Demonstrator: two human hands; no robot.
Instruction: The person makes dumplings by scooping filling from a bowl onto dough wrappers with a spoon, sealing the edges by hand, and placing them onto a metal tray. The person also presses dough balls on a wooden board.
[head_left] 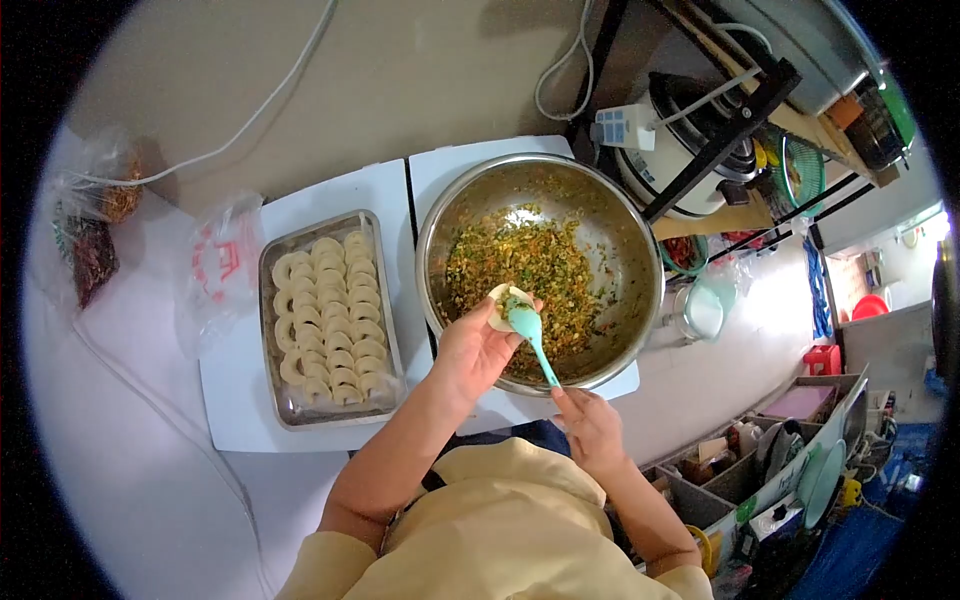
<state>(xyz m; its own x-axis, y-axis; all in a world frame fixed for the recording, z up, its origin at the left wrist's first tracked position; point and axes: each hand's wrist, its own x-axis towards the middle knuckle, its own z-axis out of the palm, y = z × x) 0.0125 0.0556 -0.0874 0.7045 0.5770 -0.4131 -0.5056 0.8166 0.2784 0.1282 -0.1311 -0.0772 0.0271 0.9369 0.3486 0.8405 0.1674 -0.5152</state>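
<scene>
My left hand [474,350] holds a round dough wrapper [499,321] over the near left part of a large steel bowl [645,290]. Chopped vegetable filling [520,270] covers the bowl's bottom. In my right hand [590,425], at the bowl's near edge, is the handle of a mint-green spoon [540,352]. The spoon's head rests on the wrapper, with some filling beside it. Left of the bowl, a metal tray [268,330] bears several rows of folded dumplings [330,310].
Bowl and tray stand on a white table [235,410]. Plastic bags [222,265] lie at the left. A rack at the upper right holds a rice cooker [680,150] and a power strip [622,128]. Crates of kitchenware [750,460] stand at the lower right.
</scene>
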